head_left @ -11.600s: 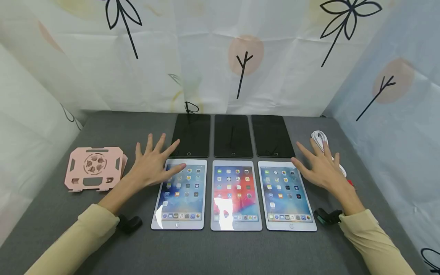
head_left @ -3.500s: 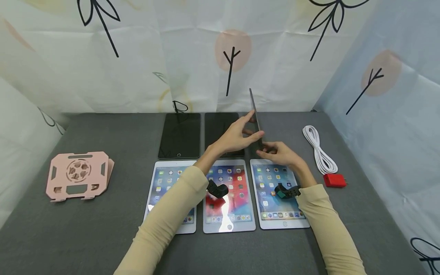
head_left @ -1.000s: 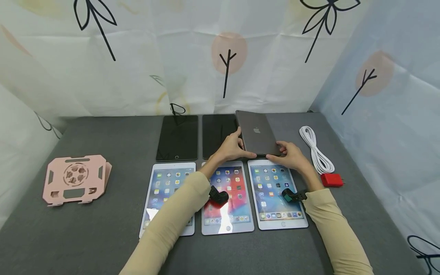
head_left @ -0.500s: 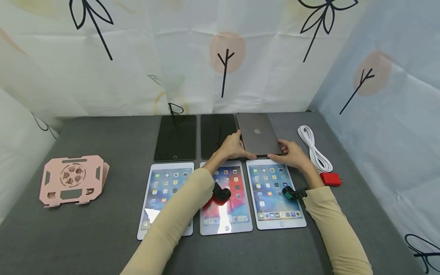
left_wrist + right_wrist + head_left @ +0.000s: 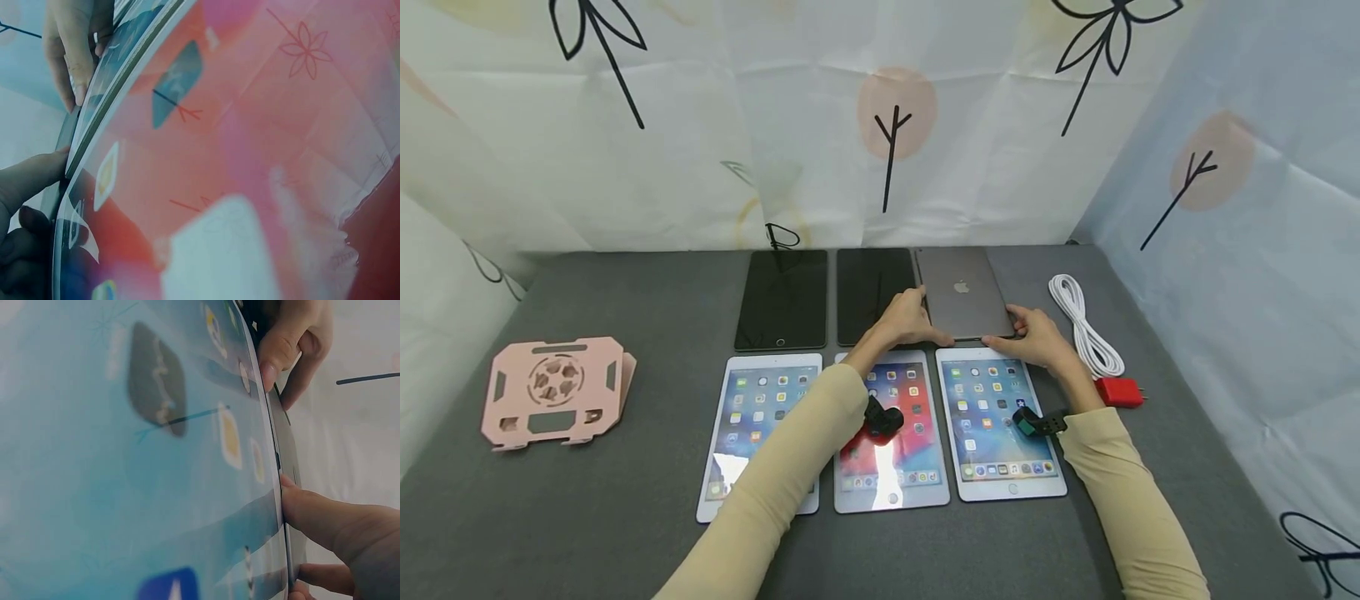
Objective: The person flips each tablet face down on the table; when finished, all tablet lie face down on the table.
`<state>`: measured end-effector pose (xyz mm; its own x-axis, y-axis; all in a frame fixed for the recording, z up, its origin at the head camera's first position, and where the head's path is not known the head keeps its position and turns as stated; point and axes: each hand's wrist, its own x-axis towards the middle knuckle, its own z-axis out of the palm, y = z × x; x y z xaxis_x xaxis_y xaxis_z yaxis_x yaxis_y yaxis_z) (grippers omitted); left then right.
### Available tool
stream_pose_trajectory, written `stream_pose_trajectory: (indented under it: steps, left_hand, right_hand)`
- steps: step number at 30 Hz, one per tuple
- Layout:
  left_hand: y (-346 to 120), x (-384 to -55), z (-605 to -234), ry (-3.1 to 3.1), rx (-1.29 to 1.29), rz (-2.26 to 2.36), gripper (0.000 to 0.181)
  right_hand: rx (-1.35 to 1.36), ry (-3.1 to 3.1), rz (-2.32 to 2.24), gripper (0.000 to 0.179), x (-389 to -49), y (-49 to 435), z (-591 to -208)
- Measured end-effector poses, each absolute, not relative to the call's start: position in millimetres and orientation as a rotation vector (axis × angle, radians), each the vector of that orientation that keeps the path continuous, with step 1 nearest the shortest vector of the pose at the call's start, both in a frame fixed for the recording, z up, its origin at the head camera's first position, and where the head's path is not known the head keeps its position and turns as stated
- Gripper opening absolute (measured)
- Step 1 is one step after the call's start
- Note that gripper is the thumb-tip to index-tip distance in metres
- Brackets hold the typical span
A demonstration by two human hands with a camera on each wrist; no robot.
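A dark grey tablet [image 5: 962,293] lies back side up at the right end of the far row, its apple logo showing. My left hand [image 5: 904,321] holds its near left corner, thumb along the near edge and fingers at the left side. At the near right corner my right hand [image 5: 1036,337] grips with thumb in front and fingers along the side. In the left wrist view, the left thumb [image 5: 34,178] meets the tablet's edge while the other fingers curl in shadow. The right wrist view shows the right thumb [image 5: 312,509] against that edge.
Two black tablets [image 5: 782,302] lie screen up left of the grey one. Nearer stand three lit white tablets [image 5: 996,425] in a row, partly under my arms. A pink stand [image 5: 553,392] is at left; a white cable [image 5: 1084,325] and red charger [image 5: 1120,392] at right.
Earlier both hands were spread over the tablets; then they lifted the right black tablet on edge and turned it over. Its far edge has since come down, and it lies flat with both hands still there.
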<state>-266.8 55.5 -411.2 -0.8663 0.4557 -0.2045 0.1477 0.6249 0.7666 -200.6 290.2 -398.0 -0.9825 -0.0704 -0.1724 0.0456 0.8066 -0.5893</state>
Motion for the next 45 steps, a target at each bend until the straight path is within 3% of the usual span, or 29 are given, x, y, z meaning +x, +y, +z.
stream_pose_trajectory:
  steps: [33,45]
  left_hand:
    - [53,-268,-411,2.460,0.560,1.136,0.109]
    - [32,-257,-417,2.415,0.756,1.309,0.106]
  right_hand:
    - [0.053,2.793,-0.981,0.090,-201,288,-397]
    - [0.070,2.857,-0.928,0.077,-195,269,-390]
